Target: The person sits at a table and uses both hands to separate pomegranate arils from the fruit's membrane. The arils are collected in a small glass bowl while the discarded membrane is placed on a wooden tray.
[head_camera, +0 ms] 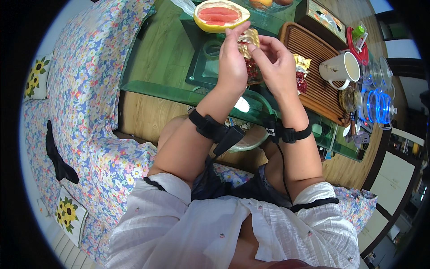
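Observation:
Both my hands hold a piece of pomegranate (249, 37) with yellowish rind above the glass table. My left hand (232, 60) grips its left side, fingers pointing up. My right hand (276, 60) holds its right side, with the thumb on the rind. Just below the hands, partly hidden by them, is a glass bowl of red pomegranate seeds (253, 70). To the right of my right hand, another pomegranate piece (301, 74) with red seeds lies on the wooden slatted tray. Black straps with attached devices are around both forearms.
A halved pomelo (220, 16) with pink flesh sits beyond my left hand. On the right are a slatted wooden tea tray (315, 43), a white mug (340, 70), a tissue box (321, 21) and a blue-lit glass kettle (379, 107). The glass table edge (161, 95) crosses before my knees.

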### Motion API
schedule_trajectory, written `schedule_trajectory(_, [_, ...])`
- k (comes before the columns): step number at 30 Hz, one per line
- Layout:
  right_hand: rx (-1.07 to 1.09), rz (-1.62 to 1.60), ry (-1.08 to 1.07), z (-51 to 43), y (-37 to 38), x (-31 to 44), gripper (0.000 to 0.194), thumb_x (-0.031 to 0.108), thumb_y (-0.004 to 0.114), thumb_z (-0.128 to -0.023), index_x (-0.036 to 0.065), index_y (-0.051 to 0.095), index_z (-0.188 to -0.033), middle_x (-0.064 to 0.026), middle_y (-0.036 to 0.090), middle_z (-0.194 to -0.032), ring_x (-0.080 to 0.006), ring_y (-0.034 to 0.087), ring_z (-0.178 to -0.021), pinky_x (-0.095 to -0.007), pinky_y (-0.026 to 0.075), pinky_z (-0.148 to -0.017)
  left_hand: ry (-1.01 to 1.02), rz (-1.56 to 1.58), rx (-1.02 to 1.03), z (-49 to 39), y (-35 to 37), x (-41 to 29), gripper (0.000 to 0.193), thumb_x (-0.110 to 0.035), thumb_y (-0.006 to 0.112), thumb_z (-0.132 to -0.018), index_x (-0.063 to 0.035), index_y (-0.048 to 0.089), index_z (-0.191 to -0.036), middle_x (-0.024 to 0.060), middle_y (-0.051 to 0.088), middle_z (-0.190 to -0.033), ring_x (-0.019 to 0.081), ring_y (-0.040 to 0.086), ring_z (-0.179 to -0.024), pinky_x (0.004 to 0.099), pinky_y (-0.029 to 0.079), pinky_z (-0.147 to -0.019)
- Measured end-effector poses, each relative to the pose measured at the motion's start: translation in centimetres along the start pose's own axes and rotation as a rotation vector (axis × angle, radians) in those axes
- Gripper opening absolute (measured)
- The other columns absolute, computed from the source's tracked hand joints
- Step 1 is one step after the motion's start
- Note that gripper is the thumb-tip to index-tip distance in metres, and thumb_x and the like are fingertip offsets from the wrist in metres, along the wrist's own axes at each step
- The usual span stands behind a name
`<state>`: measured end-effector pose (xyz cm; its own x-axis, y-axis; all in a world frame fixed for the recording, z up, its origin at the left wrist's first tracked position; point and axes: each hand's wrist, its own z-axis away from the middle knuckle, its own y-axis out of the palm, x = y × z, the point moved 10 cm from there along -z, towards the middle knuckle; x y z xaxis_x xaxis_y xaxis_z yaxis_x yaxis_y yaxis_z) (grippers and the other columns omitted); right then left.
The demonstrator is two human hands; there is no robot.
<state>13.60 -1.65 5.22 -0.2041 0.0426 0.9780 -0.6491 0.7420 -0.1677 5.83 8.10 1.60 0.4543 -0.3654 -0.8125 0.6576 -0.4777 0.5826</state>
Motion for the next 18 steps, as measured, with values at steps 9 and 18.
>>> schedule_trajectory(9, [-0.023, 0.075, 0.016, 0.2, -0.4, 0.3, 0.030, 0.025, 0.076, -0.098, -0.003, 0.078, -0.106, -0.0033, 0.075, -0.080, -0.0036, 0.060, -0.066, -0.0227, 0.048, -0.059, 0.078, -0.082, 0.032, 0.9, 0.5, -0.6, 0.061, -0.046, 0.024, -0.116, -0.0013, 0.062, -0.133, 0.0099, 0.064, -0.115, 0.0173, 0.063, -0.104, 0.0308, 0.050, -0.096])
schedule_trajectory(18, [-0.019, -0.229, 0.106, 0.7, 0.5, -1.4, 0.027, 0.020, 0.073, -0.100, -0.005, 0.077, -0.109, -0.0056, 0.075, -0.088, -0.0061, 0.063, -0.070, -0.0218, 0.049, -0.063, -0.092, 0.292, -0.103, 1.0, -0.7, 1.7, 0.050, -0.039, 0.030, -0.117, 0.0004, 0.060, -0.124, 0.0108, 0.063, -0.110, 0.0184, 0.066, -0.096, 0.0314, 0.056, -0.084])
